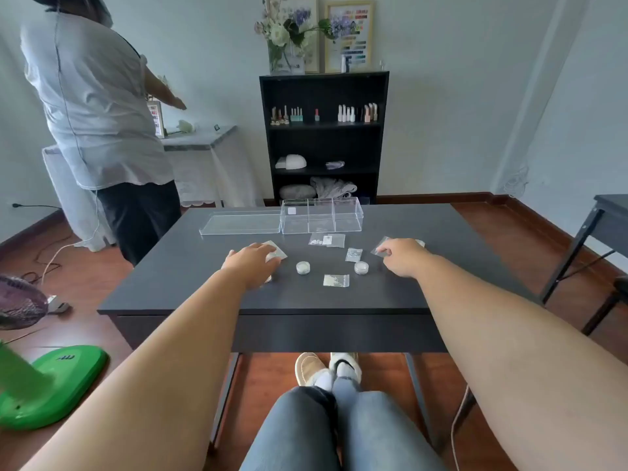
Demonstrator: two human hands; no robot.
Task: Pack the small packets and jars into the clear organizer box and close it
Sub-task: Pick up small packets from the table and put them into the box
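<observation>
From the head view, a person sits at a dark table (190, 283), both bare arms stretched out over it, legs crossed beneath.

The left hand (253, 265) lies palm down on a packet (277, 252), fingers curled over it and pressing it to the tabletop; one corner of the packet pokes out past the fingertips. Something small and pale shows under the heel of that hand, too hidden to name. The right hand (402, 256) pinches a clear packet (382, 249) between thumb and fingers at the table surface; a bit of another pale thing peeks out behind the knuckles.

Between the hands the rest is scattered. One jar (302, 267) stands just right of the left hand, a second jar (361, 267) just left of the right hand. A small packet (353, 254) touches the second jar's far side. Another packet (336, 280) lies flat nearer the person, between the two jars. A labelled packet (327, 240) lies just in front of the box.

The clear box (321, 215) sits at the far middle of the table, open, with three compartments. The left one has a small white square on its wall; the middle one holds a few tiny bits at the bottom. Its lid (239, 225) lies flat on the table, touching the box's left side.

Behind the table stands a black shelf (324, 137) with bottles. At left another person (98, 113) stands, back turned.
</observation>
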